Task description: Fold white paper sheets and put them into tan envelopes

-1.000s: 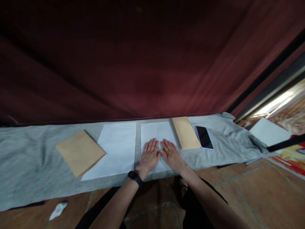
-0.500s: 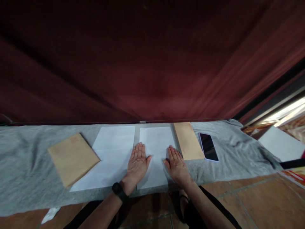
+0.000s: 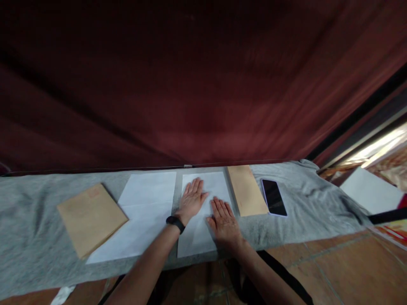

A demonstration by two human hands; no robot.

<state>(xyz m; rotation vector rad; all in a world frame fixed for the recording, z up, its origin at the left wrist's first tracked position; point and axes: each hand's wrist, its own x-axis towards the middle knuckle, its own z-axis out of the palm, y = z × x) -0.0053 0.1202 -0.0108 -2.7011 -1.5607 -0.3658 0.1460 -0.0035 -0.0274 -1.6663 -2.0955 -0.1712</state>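
A white sheet of paper (image 3: 199,237) lies on the grey cloth in front of me, with both hands on it. My left hand (image 3: 191,198) rests flat on its upper left part, fingers stretched out and pointing away. Lower and to the right, my right hand (image 3: 223,221) also lies flat, fingers extended. Neither hand grips anything. A second white sheet with a crease across it (image 3: 148,190) is left of the first. One corner of it is covered by a stack of brown envelopes (image 3: 92,220).
Right of the sheet lies another brown envelope (image 3: 248,190), and beside it a phone (image 3: 274,197) with a dark screen. A dark red curtain (image 3: 203,106) hangs behind the grey cloth (image 3: 305,212). At the far right is a white panel (image 3: 370,190); tiled floor (image 3: 337,262) shows in front.
My left hand has slid up and right, from the sheet's left edge onto its upper part. My right hand has shifted slightly down and left. The view has moved a little.
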